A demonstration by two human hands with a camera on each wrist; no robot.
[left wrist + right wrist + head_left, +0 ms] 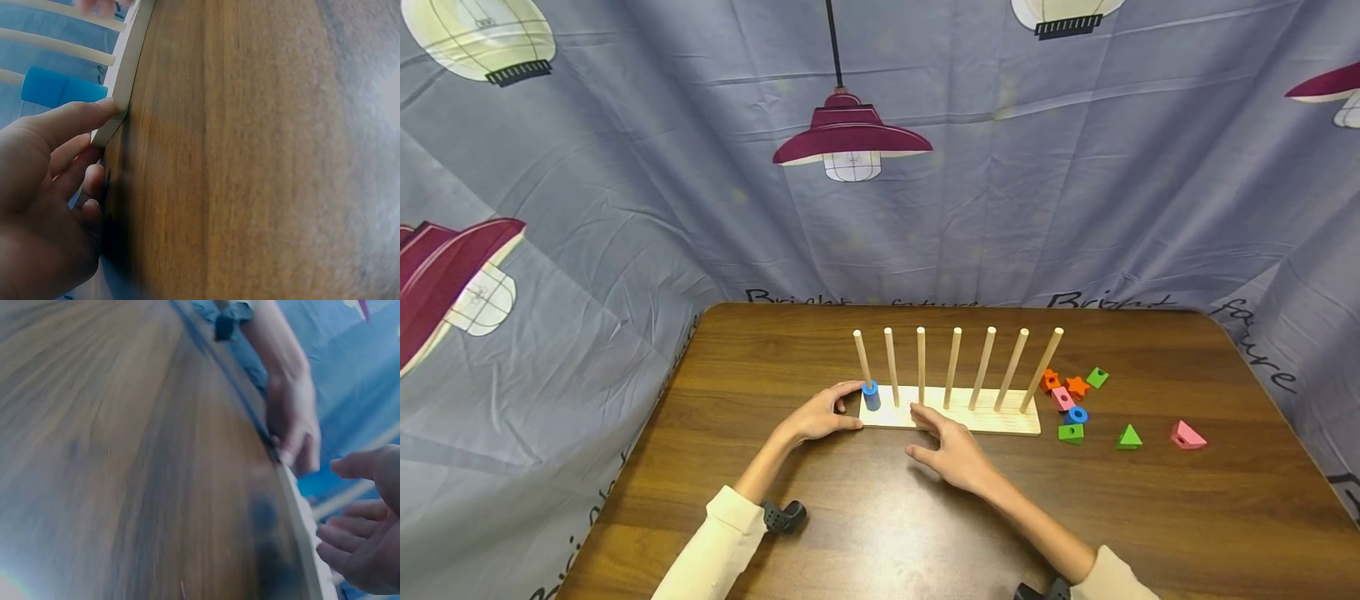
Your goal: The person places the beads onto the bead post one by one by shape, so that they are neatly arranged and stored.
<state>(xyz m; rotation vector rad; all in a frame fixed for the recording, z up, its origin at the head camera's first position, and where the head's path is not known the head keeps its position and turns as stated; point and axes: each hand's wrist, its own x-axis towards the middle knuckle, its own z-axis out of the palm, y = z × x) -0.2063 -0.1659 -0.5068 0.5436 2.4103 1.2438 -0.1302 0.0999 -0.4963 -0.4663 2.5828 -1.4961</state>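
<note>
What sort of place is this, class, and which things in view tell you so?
Probably a staged recording corner, not a real room: a wooden table hemmed in by a lamp-printed cloth backdrop, with only a peg board and loose toy shapes on it.

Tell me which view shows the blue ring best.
Head view: the blue ring sits whole on the leftmost peg of the board, next to the left hand. Left wrist view shows it only partly, behind the board's edge. Right wrist view doesn't clearly show it.
</note>
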